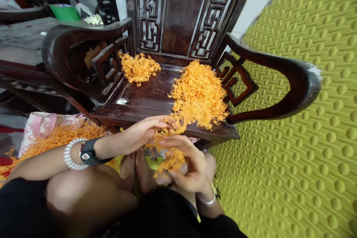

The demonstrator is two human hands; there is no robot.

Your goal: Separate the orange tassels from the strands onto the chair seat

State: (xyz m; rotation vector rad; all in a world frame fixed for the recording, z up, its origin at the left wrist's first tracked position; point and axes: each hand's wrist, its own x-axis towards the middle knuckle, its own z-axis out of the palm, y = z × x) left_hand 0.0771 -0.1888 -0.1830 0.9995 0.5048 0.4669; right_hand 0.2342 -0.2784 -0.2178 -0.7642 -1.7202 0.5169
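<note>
My left hand (141,134) reaches in from the left, its fingertips closed on a curly orange strand (178,128) in front of the chair seat. Lower and to the right, my right hand (192,161) is curled round a bunch of the same frilly orange strands (174,159). Some strands hang between the two hands, and my fingers partly hide them. Just beyond, a big heap of curly orange pieces (199,91) covers the right side of the dark wooden chair seat (153,96). A smaller orange heap (139,67) lies at the seat's back left.
Curved armrests (295,89) flank the seat, with a carved backrest (178,26) behind. Straighter orange strands (69,134) spill over a white and pink bag (36,128) at lower left. A green container (65,13) stands on the side table (25,33). Textured yellow-green matting (306,156) fills the right.
</note>
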